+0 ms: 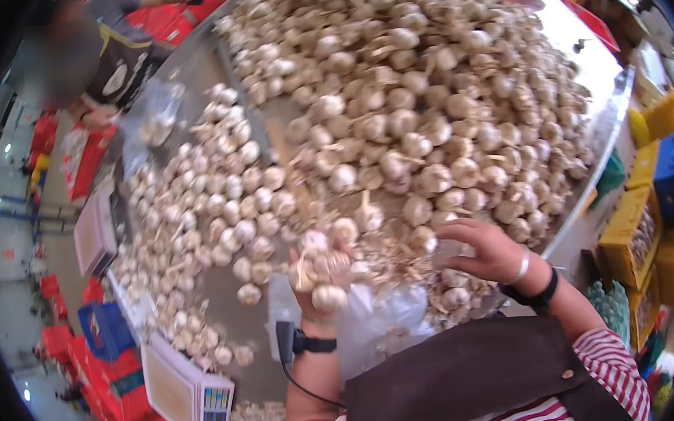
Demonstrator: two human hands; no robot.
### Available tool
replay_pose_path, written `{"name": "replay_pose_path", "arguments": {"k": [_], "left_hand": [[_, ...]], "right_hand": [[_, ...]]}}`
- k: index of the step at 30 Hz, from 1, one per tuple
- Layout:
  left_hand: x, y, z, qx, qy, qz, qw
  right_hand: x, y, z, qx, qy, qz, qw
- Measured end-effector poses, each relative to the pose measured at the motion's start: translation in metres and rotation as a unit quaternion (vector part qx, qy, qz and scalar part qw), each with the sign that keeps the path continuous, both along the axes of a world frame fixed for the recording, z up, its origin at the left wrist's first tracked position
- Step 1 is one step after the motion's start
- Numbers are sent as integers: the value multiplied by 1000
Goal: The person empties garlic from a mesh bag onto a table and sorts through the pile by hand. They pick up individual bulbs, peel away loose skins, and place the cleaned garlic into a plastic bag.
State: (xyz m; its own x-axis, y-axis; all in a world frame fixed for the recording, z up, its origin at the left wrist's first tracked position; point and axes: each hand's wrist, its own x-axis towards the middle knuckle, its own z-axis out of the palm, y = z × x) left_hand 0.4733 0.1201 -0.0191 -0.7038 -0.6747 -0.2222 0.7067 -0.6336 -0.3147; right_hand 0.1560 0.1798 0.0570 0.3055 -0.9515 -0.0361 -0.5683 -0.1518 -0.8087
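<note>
Several garlic bulbs are bunched in my left hand, whose fingers are mostly hidden beneath them. My right hand reaches in over the near part of the garlic pile, thumb and fingers apart, with a bulb just off its fingertips. Loose dry skins and stalks lie between the two hands. Below them, a clear plastic bag rests along the table's near side. To the left, paler bulbs are spread over the metal tabletop.
A digital scale stands at the near left edge, another scale farther along. Across the table, a person stands near a plastic bag of garlic. Yellow crates are stacked at right, beyond the table's raised metal rim.
</note>
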Motion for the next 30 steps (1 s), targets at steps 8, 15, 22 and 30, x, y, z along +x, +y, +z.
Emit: {"name": "replay_pose_path", "arguments": {"k": [8,15,22,30], "left_hand": [[114,-118,49,-23,-807,336,484],[40,-104,0,-508,-849,-88,-115],[87,-135,-43,-456,-857,-179,-156],[30,-162,-18,-501,-864,2,-43]], "right_hand": [[-17,13,-5,73,-1,-26,997],[-5,1,-7,27,49,-5,998],[-16,3,-2,14,78,-3,997],[-47,-16,-3,-52,80,-88,992]]}}
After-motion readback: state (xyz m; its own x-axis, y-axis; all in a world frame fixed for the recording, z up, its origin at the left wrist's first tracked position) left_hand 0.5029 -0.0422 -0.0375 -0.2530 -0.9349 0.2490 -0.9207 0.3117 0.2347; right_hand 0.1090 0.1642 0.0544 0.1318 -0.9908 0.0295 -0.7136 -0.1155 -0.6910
